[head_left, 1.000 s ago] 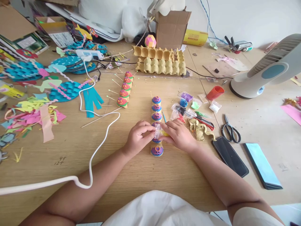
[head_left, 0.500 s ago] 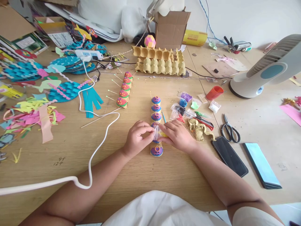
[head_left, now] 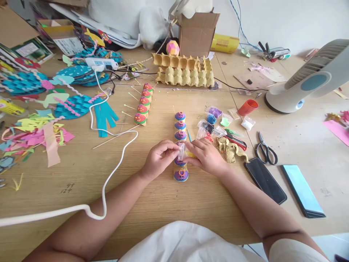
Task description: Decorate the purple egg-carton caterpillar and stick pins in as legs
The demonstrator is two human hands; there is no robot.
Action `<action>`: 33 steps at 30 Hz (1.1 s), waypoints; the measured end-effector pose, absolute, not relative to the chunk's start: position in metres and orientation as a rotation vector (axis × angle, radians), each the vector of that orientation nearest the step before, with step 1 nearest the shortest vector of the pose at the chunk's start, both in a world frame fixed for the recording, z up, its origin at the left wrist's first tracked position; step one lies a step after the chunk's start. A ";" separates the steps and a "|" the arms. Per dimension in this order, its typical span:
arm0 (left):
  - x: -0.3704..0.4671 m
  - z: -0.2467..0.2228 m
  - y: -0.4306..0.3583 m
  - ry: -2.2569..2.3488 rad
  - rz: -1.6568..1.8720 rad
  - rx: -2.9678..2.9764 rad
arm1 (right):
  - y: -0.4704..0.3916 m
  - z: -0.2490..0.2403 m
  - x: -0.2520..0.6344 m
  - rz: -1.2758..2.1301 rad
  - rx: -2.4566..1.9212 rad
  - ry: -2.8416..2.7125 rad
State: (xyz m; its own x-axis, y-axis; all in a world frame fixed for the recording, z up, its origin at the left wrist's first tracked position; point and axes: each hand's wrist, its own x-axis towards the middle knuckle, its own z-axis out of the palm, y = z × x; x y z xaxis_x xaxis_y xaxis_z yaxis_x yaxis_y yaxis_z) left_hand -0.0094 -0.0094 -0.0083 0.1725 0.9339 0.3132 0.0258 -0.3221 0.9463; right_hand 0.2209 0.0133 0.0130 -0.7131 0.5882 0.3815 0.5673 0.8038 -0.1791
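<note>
While my left hand [head_left: 159, 160] and right hand [head_left: 206, 157] pinched, seemingly, a plastic packet [head_left: 181, 151] between them, I judged gentle tension best.

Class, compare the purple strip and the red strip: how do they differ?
The purple strip has blue edging; the red strip has green.
The purple strip runs nearly straight ahead; the red strip slants.
The left hand and right hand partly hide the purple strip; the red strip lies farther left, uncovered.
Both are rows of rounded, decorated bumps.
</note>
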 end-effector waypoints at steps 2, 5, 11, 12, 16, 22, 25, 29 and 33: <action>-0.009 -0.006 -0.010 0.956 1.278 1.526 | 0.015 0.014 0.223 0.099 -0.924 -2.547; -0.009 -0.004 -0.011 1.010 1.267 1.471 | 0.023 0.018 0.230 0.125 -1.157 -2.463; -0.010 -0.012 -0.010 1.079 1.227 1.403 | 0.036 0.017 0.245 0.081 -1.704 -2.415; -0.010 -0.013 -0.009 1.086 1.225 1.394 | 0.036 0.016 0.245 0.056 -1.723 -2.434; -0.009 -0.013 -0.008 1.105 1.221 1.385 | 0.031 0.016 0.242 -0.093 -1.713 -2.398; -0.006 -0.012 -0.008 1.095 1.205 1.365 | 0.019 0.046 0.242 0.117 -1.718 -2.411; -0.007 -0.015 -0.007 1.104 1.207 1.342 | 0.012 0.061 0.244 0.433 -1.574 -2.606; -0.007 -0.017 -0.006 1.107 1.231 1.324 | 0.006 0.062 0.240 0.540 -1.479 -2.764; -0.007 -0.015 -0.006 1.113 1.225 1.321 | 0.005 0.052 0.234 0.593 -1.484 -2.829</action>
